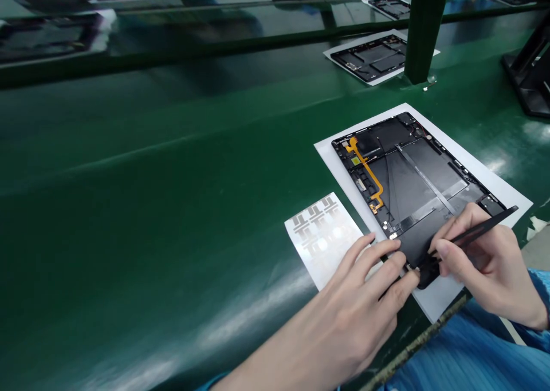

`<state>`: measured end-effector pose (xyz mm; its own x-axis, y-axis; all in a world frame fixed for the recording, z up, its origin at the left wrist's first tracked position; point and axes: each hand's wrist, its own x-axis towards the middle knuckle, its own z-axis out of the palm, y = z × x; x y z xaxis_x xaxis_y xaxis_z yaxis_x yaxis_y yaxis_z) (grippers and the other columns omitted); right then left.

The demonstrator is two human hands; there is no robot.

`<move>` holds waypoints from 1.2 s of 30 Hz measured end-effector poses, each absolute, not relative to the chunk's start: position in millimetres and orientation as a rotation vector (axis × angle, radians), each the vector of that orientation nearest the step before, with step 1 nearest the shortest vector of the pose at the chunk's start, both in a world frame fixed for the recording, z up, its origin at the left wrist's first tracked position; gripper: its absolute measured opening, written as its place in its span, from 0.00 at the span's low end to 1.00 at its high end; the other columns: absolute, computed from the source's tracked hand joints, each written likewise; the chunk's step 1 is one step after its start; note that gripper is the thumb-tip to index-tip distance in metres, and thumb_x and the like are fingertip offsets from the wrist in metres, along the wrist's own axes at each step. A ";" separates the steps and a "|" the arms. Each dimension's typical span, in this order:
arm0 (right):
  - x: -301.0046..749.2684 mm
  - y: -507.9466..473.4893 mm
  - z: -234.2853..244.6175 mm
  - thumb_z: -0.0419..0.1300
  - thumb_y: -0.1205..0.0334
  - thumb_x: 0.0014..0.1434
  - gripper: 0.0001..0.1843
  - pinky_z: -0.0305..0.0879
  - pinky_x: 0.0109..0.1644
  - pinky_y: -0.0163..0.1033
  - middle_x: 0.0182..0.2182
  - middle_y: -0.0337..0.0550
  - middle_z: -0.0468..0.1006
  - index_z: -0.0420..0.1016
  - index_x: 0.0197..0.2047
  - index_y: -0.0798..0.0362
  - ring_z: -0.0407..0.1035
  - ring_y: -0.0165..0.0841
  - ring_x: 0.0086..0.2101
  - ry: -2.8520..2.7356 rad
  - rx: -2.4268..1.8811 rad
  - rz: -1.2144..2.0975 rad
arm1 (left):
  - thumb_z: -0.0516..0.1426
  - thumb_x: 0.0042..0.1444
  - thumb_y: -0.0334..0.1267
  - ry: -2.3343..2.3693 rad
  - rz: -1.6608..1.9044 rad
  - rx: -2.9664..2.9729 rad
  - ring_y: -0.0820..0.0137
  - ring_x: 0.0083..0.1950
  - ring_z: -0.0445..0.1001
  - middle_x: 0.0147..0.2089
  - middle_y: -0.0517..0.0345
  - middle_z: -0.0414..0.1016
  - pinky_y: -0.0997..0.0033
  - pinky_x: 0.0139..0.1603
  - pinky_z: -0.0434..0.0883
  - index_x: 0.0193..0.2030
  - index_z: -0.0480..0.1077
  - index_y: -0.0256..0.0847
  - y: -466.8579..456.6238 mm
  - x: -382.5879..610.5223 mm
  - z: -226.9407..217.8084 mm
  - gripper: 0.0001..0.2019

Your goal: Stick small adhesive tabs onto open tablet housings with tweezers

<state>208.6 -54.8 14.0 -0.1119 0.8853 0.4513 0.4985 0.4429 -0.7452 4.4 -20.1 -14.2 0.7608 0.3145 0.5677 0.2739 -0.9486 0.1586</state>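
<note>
A glossy dark-green workbench (129,168) fills most of the view; on it, a white rectangular paper sheet (485,190) carries an opened black tablet housing (412,173), and three more black tablet housings (372,56) lie farther off; the near housing's long axis slants from the far left down toward the person's right, with its nearest corner between the two hands; one narrow orange flex cable (365,170) runs along its left side; one shiny white sheet of silver foil stickers (322,239) lies just left of the paper; the left hand (361,288) sits at the housing's near edge, its fingertips (406,259) touching the corner; the right hand (481,259), in a blue sleeve (468,345), lies over the housing, its thumb and fingers closed around one slim pair of black tweezers (481,230); the tweezer tips are hidden, so whether they clamp anything cannot be told.
</note>
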 end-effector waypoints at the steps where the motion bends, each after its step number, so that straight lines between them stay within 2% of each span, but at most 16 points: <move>1: 208.8 -54.8 14.0 0.57 0.67 0.65 0.07 0.61 0.23 0.33 0.25 0.35 0.68 0.65 0.34 0.50 0.67 0.27 0.22 -1.762 -1.197 0.526 | 0.47 0.63 0.24 0.484 0.945 2.885 0.56 0.55 0.67 0.44 0.47 0.71 0.49 0.58 0.68 0.48 0.69 0.33 -20.3 4.4 -13.7 0.13; 9: 207.6 -54.0 13.5 0.56 0.67 0.65 0.07 0.60 0.21 0.34 0.25 0.36 0.67 0.65 0.34 0.51 0.67 0.28 0.21 -1.762 -1.216 0.498 | 0.51 0.61 0.24 0.540 0.769 2.895 0.58 0.57 0.68 0.45 0.47 0.73 0.49 0.63 0.66 0.49 0.70 0.34 -22.8 2.7 -1.9 0.12; 18: 210.5 -51.8 17.5 0.56 0.68 0.63 0.06 0.60 0.20 0.34 0.26 0.38 0.68 0.64 0.34 0.51 0.66 0.29 0.22 -1.805 -1.233 0.354 | 0.46 0.64 0.24 0.496 0.942 2.862 0.57 0.55 0.67 0.44 0.48 0.72 0.50 0.59 0.68 0.48 0.69 0.34 -20.9 5.1 -11.4 0.13; 24: 230.3 -49.1 20.4 0.57 0.71 0.61 0.08 0.63 0.25 0.37 0.27 0.40 0.68 0.65 0.31 0.51 0.67 0.31 0.25 -1.729 -1.246 0.245 | 0.46 0.64 0.23 0.497 0.935 2.866 0.58 0.54 0.67 0.44 0.47 0.71 0.50 0.59 0.67 0.48 0.69 0.34 -19.9 4.6 -8.8 0.13; 30: 232.2 -47.4 13.1 0.57 0.70 0.61 0.08 0.58 0.20 0.38 0.26 0.39 0.67 0.66 0.31 0.49 0.64 0.30 0.21 -1.640 -1.232 0.264 | 0.45 0.64 0.23 0.461 0.874 2.899 0.56 0.54 0.66 0.45 0.45 0.71 0.47 0.58 0.65 0.51 0.68 0.32 -19.7 0.3 -9.8 0.15; 33: 230.8 -47.1 8.5 0.57 0.69 0.62 0.08 0.56 0.19 0.37 0.25 0.38 0.67 0.67 0.31 0.50 0.64 0.29 0.20 -1.567 -1.222 0.284 | 0.45 0.64 0.24 0.450 0.861 2.917 0.58 0.53 0.68 0.43 0.47 0.72 0.49 0.59 0.65 0.51 0.69 0.34 -19.4 -1.4 -5.4 0.15; 36: 231.9 -47.3 3.7 0.59 0.66 0.62 0.06 0.58 0.18 0.35 0.26 0.38 0.69 0.68 0.31 0.51 0.64 0.27 0.19 -1.469 -1.179 0.299 | 0.45 0.66 0.28 0.420 0.851 2.920 0.62 0.51 0.71 0.44 0.48 0.74 0.55 0.60 0.65 0.48 0.72 0.38 -1.9 -0.1 14.8 0.15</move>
